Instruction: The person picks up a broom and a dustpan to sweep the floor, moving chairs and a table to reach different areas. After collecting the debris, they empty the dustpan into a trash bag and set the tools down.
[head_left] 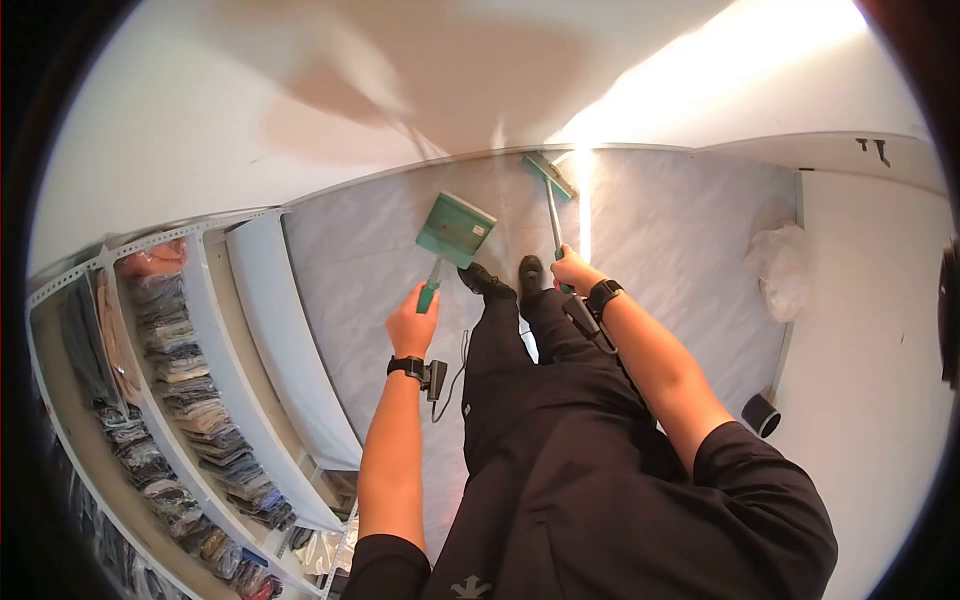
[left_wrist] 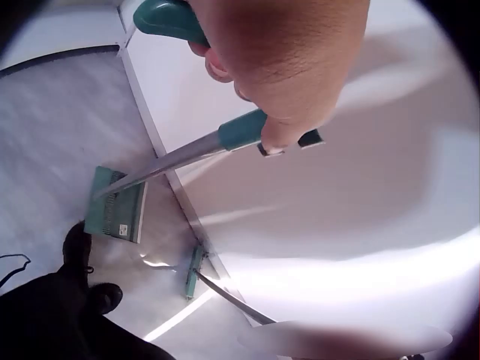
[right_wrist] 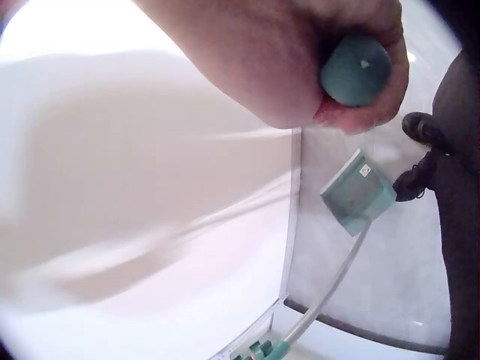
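Note:
My left hand (head_left: 410,325) grips the green handle of a long-handled dustpan (head_left: 455,228). The pan, green with a small white label, is over the floor left of my shoes, its mouth towards the wall. My right hand (head_left: 575,270) holds a broom (head_left: 553,215) by its green grip. Its green head (left_wrist: 195,271) lies near the foot of the wall, to the right of the dustpan. From the right wrist camera, the rounded end of the broom handle (right_wrist: 356,71) pokes out of my curled fingers.
A white wall (head_left: 480,80) rises ahead from the grey floor (head_left: 360,260). Shelves with bagged folded clothes (head_left: 190,370) stand on the left. On the right, a clear plastic bag (head_left: 778,262) and a dark cylinder (head_left: 760,415) lie beside a white panel (head_left: 870,330). A bright light strip crosses the floor.

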